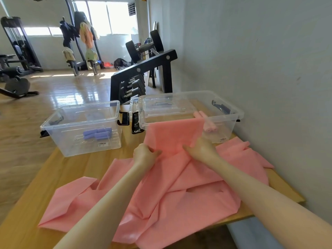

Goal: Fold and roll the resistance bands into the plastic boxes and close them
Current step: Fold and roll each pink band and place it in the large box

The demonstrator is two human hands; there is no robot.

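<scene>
1. A gym; a wooden table [75,169] beside the wall.
2. Left hand [144,154] and right hand [202,149] each pinch the raised pink band [172,177], fingers closed on its fabric.
3. Behind, the left box [80,126] holds purple rolls [98,133]; the right box [188,112] holds pink rolls [206,121].

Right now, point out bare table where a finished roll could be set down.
Free: the wood in front of the left box, left of the left hand, and the near-left corner of the table. Crowded: the pink band covers the middle and right, up to the right box.
</scene>
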